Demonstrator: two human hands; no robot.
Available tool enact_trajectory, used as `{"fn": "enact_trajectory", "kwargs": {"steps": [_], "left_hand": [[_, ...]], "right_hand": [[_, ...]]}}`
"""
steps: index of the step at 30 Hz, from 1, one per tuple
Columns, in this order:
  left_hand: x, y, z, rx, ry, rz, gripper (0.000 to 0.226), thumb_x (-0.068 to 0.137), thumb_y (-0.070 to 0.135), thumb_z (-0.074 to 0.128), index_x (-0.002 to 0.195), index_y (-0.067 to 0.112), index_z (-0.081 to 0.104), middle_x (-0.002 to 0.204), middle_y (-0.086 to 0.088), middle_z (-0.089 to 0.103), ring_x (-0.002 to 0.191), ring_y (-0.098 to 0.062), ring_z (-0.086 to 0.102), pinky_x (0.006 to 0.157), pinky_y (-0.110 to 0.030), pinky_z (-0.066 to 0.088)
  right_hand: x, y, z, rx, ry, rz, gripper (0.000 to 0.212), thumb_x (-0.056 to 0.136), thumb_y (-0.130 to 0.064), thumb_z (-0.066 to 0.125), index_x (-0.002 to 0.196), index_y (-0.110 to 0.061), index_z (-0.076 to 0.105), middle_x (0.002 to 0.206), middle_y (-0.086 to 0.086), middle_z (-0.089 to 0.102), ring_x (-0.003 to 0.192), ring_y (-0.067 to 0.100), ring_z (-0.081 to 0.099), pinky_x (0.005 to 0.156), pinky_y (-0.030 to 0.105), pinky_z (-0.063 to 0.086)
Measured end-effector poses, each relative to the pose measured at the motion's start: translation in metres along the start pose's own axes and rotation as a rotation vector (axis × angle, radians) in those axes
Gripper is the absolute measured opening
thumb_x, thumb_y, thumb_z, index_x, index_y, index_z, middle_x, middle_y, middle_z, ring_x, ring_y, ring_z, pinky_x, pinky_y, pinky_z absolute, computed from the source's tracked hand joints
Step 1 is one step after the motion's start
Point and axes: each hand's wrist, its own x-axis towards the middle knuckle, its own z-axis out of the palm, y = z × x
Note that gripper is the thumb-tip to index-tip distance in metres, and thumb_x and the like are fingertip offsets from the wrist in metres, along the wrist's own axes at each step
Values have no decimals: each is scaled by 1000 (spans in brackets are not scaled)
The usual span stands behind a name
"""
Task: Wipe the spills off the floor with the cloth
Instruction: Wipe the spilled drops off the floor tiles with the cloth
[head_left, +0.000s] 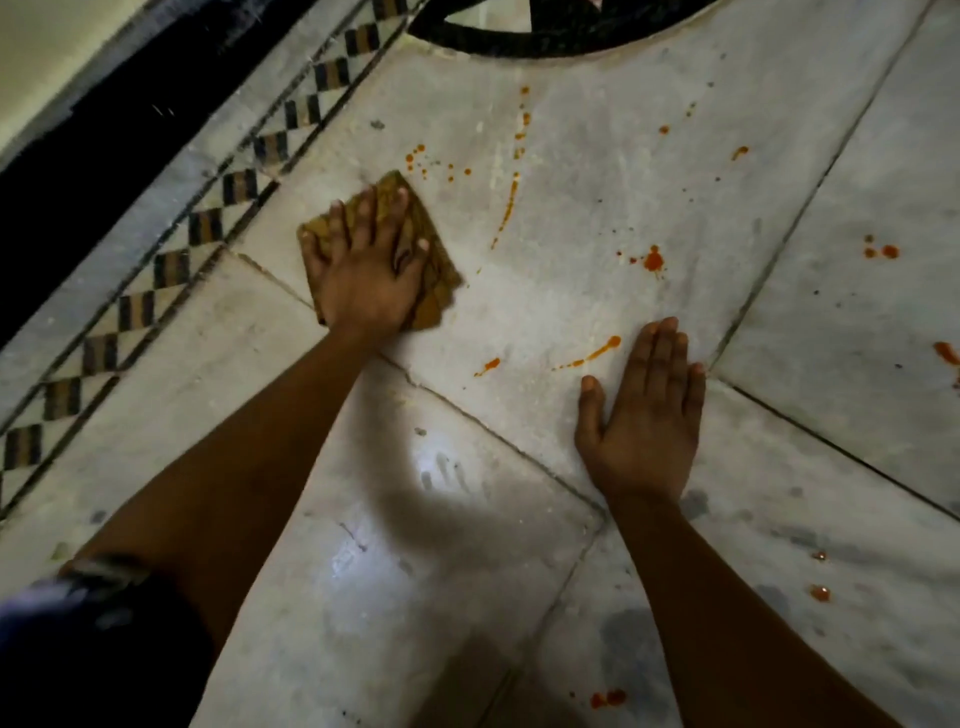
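Left hand (363, 275) lies flat on the cloth (415, 244), fingers spread, pressing the folded yellow-brown square onto the floor (597, 218) near the checkered border (171, 249). Right hand (644, 415) lies palm-down on bare marble, fingers straight and together, holding nothing. Orange-red spills (653, 260) dot the slabs (streaks, drops), some just beyond the cloth.
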Motion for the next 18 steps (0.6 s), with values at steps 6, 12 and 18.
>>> {"fn": "enact_trajectory", "kwargs": {"steps": [6, 12, 18], "left_hand": [[42, 19, -5, -74, -14, -50, 56, 97, 51, 18, 149, 36, 4, 159, -2, 1, 145, -30, -5, 113, -57, -7], [-30, -18, -1, -44, 35, 128, 68, 89, 56, 13, 150, 28, 4, 159, -2, 3, 146, -23, 4, 116, -49, -4], [95, 2, -21, -137, -57, -154, 59, 98, 49, 19, 150, 31, -3, 159, -1, -5, 146, -23, -7, 115, -51, -8]], "right_hand": [[-1, 0, 1, 5, -5, -1, 72, 91, -45, 29, 146, 0, 22, 153, 19, 23, 141, 30, 24, 115, 39, 8], [0, -2, -3, 1, -8, 5, 72, 90, -43, 31, 146, 2, 24, 152, 20, 25, 140, 32, 26, 115, 41, 12], [0, -2, -1, 3, 8, 2, 71, 90, -43, 31, 146, 1, 25, 152, 19, 26, 140, 31, 26, 115, 41, 11]]}}
